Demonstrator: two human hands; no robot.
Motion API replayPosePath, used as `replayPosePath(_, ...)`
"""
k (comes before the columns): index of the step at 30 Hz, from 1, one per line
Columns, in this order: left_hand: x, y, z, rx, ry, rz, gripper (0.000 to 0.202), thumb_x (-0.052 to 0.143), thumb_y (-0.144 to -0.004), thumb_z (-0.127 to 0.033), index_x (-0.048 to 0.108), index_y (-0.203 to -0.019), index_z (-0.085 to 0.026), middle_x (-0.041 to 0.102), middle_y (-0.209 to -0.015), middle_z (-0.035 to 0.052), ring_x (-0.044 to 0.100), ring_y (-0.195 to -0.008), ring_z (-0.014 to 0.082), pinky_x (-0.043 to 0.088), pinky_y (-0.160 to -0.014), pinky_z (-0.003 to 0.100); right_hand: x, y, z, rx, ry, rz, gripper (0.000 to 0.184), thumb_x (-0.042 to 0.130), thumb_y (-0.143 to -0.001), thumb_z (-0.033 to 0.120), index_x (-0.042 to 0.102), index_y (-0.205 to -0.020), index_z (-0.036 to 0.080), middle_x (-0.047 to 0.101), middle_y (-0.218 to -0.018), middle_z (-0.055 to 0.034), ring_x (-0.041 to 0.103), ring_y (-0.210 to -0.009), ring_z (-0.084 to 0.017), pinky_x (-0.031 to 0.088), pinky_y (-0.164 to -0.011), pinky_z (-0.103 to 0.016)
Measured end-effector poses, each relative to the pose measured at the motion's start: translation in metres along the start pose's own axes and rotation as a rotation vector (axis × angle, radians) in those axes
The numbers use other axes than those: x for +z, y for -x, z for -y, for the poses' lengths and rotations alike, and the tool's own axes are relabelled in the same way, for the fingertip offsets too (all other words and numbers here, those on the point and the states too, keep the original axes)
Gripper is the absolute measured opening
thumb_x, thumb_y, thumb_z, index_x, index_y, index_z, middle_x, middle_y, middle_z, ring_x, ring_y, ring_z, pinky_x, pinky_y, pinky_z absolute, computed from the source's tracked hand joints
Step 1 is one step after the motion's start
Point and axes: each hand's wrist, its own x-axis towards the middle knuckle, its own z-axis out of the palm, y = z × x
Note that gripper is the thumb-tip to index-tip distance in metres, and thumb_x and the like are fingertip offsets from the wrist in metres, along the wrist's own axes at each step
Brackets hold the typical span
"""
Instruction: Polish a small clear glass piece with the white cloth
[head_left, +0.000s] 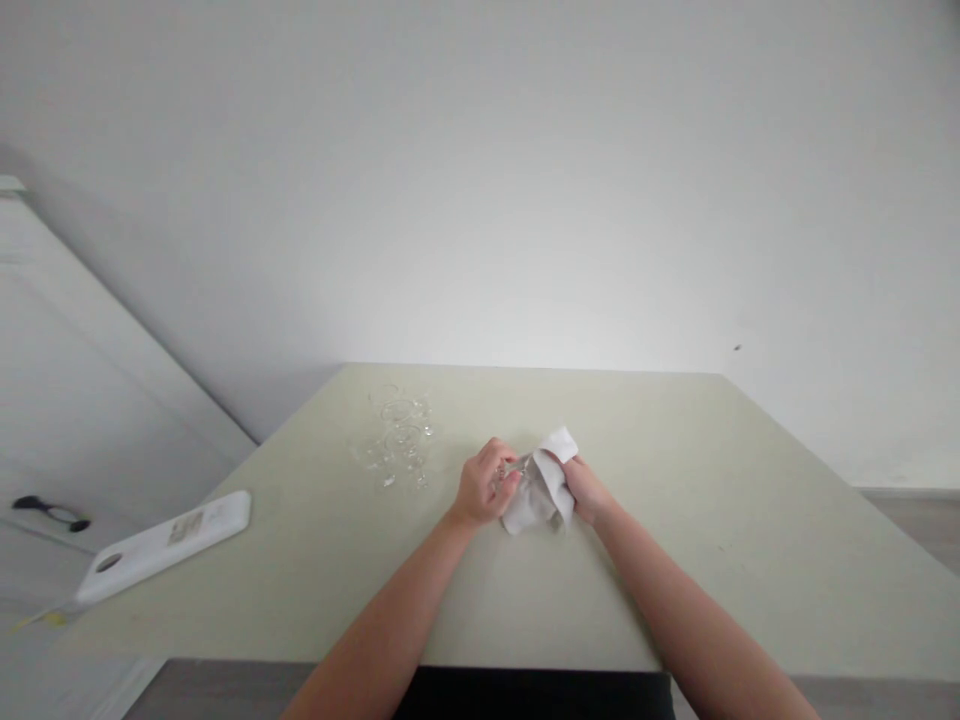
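Observation:
My left hand (484,487) is closed around a small clear glass (514,468), most of it hidden by my fingers and the cloth. My right hand (586,488) grips a white cloth (536,497), which is bunched against the glass with its corners hanging loose. Both hands are together over the middle of the table. Left of them stand several clear glasses (403,437), so transparent that their outlines are hard to make out.
A pale green table (690,560) reaches back to a white wall (525,200). At its left edge lies a long white power strip (169,545). Beyond that edge is a white cabinet (82,370) with a dark handle (51,513).

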Motion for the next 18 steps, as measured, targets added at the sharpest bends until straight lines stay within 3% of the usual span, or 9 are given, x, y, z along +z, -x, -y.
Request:
replayPosePath(1,-0.002,0.001,-0.001,0.07,-0.044,0.019,0.033,0.054,-0.089,-0.05,0.062,-0.081,-0.019,0.06,-0.076,0.0047,0.055,-0.07,0.0167,0.044,-0.066,0.03,0.0,0.001,-0.001,0.046,-0.008,0.011,0.036,0.074,-0.071,0.049,0.066,-0.095,0.023,0.077,-0.083,-0.0033,0.072,-0.078,-0.026,0.059,-0.073,-0.04)
replayPosePath(3,-0.004,0.0,0.0,0.019,-0.058,-0.008,0.035,0.049,-0.092,-0.047,0.058,-0.071,-0.02,0.056,-0.069,0.0035,0.053,-0.067,0.0164,0.042,-0.065,0.03,-0.002,0.003,0.001,-0.005,0.037,0.097,0.035,0.077,-0.07,0.046,0.067,-0.093,0.023,0.077,-0.084,-0.0033,0.072,-0.08,-0.026,0.059,-0.076,-0.039)
replayPosePath(7,0.002,-0.01,0.013,-0.52,0.143,-0.087,0.043,0.044,-0.089,-0.051,0.053,-0.061,-0.02,0.044,-0.052,-0.0015,0.041,-0.048,0.0125,0.03,-0.046,0.025,-0.006,0.008,0.013,-0.347,0.245,0.308,0.037,0.084,-0.066,0.037,0.069,-0.097,0.022,0.077,-0.095,-0.0043,0.07,-0.09,-0.025,0.056,-0.089,-0.042)
replayPosePath(9,0.005,-0.013,0.017,-0.672,0.21,-0.055,0.046,0.042,-0.088,-0.054,0.053,-0.06,-0.02,0.04,-0.047,-0.0031,0.034,-0.04,0.0112,0.023,-0.041,0.024,-0.006,0.009,0.017,-0.471,0.286,0.353,0.047,0.083,-0.069,0.035,0.067,-0.112,0.023,0.076,-0.109,-0.0062,0.069,-0.098,-0.026,0.054,-0.095,-0.044)
replayPosePath(10,0.006,-0.013,0.018,-0.683,0.224,-0.042,0.048,0.041,-0.089,-0.056,0.055,-0.062,-0.019,0.04,-0.047,-0.0035,0.031,-0.038,0.0105,0.021,-0.039,0.024,-0.005,0.008,0.018,-0.501,0.286,0.368,0.052,0.082,-0.07,0.035,0.065,-0.118,0.023,0.074,-0.115,-0.0072,0.068,-0.103,-0.027,0.052,-0.098,-0.045)
replayPosePath(13,0.003,-0.009,0.013,-0.47,0.212,-0.077,0.044,0.047,-0.089,-0.058,0.062,-0.081,-0.018,0.051,-0.059,-0.002,0.036,-0.042,0.0095,0.027,-0.042,0.023,-0.004,0.005,0.012,-0.43,0.231,0.305,0.048,0.08,-0.071,0.04,0.067,-0.114,0.023,0.073,-0.118,-0.0084,0.067,-0.108,-0.029,0.051,-0.099,-0.046)
replayPosePath(16,-0.003,-0.001,0.005,-0.069,0.074,-0.046,0.035,0.058,-0.086,-0.053,0.064,-0.087,-0.018,0.059,-0.078,0.0036,0.05,-0.061,0.013,0.04,-0.057,0.026,-0.004,0.001,0.0,-0.157,0.135,0.103,0.042,0.076,-0.071,0.048,0.068,-0.104,0.022,0.076,-0.107,-0.0081,0.07,-0.099,-0.029,0.056,-0.09,-0.044)
replayPosePath(18,-0.005,0.001,0.003,0.027,0.011,0.003,0.032,0.059,-0.086,-0.05,0.065,-0.087,-0.019,0.06,-0.077,0.0041,0.051,-0.064,0.0142,0.042,-0.062,0.028,-0.005,-0.001,-0.004,-0.003,0.111,0.063,0.044,0.075,-0.071,0.05,0.066,-0.105,0.022,0.076,-0.103,-0.0075,0.071,-0.092,-0.028,0.058,-0.083,-0.043)
